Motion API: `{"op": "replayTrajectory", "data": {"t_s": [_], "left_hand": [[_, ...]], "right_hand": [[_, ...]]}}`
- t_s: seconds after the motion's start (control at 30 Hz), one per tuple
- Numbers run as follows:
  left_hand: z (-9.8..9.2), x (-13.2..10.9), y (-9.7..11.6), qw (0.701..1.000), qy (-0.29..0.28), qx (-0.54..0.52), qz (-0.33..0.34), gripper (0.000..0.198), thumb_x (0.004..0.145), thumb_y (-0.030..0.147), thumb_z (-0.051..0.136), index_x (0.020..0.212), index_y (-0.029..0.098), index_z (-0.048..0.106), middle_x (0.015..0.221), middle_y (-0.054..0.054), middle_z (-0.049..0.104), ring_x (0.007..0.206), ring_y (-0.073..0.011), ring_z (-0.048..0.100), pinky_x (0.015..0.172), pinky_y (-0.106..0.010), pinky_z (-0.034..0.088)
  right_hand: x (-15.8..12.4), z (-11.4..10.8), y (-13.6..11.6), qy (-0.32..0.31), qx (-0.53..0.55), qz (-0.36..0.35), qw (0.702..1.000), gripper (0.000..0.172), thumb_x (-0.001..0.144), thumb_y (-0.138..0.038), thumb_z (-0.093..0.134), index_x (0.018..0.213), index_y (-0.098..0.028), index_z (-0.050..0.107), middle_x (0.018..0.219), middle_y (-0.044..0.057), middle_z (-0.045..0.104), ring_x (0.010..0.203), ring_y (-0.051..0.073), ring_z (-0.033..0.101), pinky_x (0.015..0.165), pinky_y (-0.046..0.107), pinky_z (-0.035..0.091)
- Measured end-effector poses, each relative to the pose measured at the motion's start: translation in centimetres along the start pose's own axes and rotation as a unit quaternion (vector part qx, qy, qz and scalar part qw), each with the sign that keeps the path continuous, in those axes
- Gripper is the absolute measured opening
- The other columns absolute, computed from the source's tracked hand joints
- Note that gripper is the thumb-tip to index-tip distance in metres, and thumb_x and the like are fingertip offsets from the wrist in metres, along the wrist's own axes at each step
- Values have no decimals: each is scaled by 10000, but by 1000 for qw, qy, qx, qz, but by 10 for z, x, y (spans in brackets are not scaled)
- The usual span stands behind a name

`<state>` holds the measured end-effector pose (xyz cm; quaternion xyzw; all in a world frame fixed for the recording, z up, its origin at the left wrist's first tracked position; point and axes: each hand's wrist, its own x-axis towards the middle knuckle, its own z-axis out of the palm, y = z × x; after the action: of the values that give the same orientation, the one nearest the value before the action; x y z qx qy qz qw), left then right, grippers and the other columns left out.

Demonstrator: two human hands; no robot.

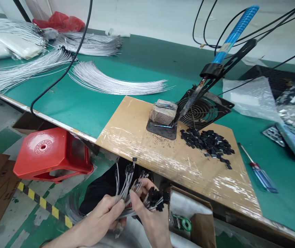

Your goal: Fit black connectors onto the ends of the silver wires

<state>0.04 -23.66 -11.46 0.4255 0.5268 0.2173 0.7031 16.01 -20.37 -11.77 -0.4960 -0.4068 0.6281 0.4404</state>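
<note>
Below the bench's front edge, my left hand [105, 215] is closed round a bunch of thin grey wires [126, 187] with small black connectors on their upper ends. Beside it, my right hand [151, 217] is closed on wires too, and a cluster of black connectors [156, 199] sticks out past its thumb. The two hands nearly meet, and their fingers partly hide the wires between them. Loose wire lengths hang down to the left. On the cardboard sheet [126, 137] above lies a pile of loose black connectors [209, 143].
A soldering iron [233, 34] with a blue handle hangs in a stand over a fan [199, 110] and a block [163, 113]. White wire bundles [116, 81] lie on the green bench. A screwdriver [262, 174] is at right, a red stool [51, 151] at left, an open carton [202, 227] below.
</note>
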Motion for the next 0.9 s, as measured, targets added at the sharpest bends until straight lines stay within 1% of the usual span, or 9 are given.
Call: {"op": "replayTrajectory", "data": {"t_s": [0.13,0.23,0.4,0.47,0.53,0.63,0.73,0.8,0.9], "left_hand": [[-1,0,-3,1000,17,10,-11,655,911,786,319,764,187,539,659,33,425,573,-126,320,583,-287,334],[-2,0,-4,999,28,8,-19,658,923,777,302,833,181,566,703,24,456,570,-123,305,583,-291,325],[-5,-1,-4,1000,3,6,-23,681,951,749,247,1028,169,596,823,-18,533,602,-136,325,592,-305,315],[-6,-4,-5,999,-4,27,-38,699,954,747,228,993,166,614,797,-4,489,609,-138,328,615,-308,335],[-7,-5,-6,997,-5,59,-51,714,961,737,213,938,166,640,767,6,440,626,-146,346,658,-316,368],[-7,-6,-7,995,11,89,-39,738,971,722,182,922,171,670,787,-9,445,661,-162,385,710,-332,403],[-4,-4,-7,996,26,82,-9,689,993,684,191,1001,180,661,818,-23,490,649,-159,383,681,-324,402],[-1,-2,-5,997,42,58,6,621,1003,662,243,1015,185,640,813,-18,497,640,-152,385,654,-308,395],[2,1,-2,998,56,26,34,582,979,680,335,880,181,620,720,14,436,601,-134,376,606,-286,374]], "right_hand": [[0,-1,2,33,-5,-34,999,175,854,-382,718,820,-230,639,742,1,632,673,169,591,655,299,540],[0,-3,0,14,-1,-60,998,143,886,-372,689,869,-232,664,835,30,688,754,190,652,724,316,568],[2,-1,-8,-10,16,-28,999,174,897,-366,692,997,-234,639,664,-37,593,590,138,585,585,257,532],[4,1,-12,-25,23,21,999,284,834,-400,748,1032,-212,667,624,-50,564,554,125,555,544,239,505],[5,5,-15,-29,19,73,997,317,765,-437,789,922,-174,707,574,-43,556,512,115,528,492,226,475],[3,10,-15,30,22,89,995,339,730,-476,801,817,-167,693,534,-27,584,450,110,512,431,220,449],[1,13,-9,91,39,55,993,333,732,-472,805,826,-192,650,568,-24,619,483,129,568,494,245,517],[1,12,-7,103,40,33,993,324,740,-457,802,860,-197,651,578,-33,611,526,134,587,556,258,549],[0,10,-10,94,30,13,995,306,772,-406,796,955,-214,643,612,-53,598,562,126,585,606,254,556]]}}
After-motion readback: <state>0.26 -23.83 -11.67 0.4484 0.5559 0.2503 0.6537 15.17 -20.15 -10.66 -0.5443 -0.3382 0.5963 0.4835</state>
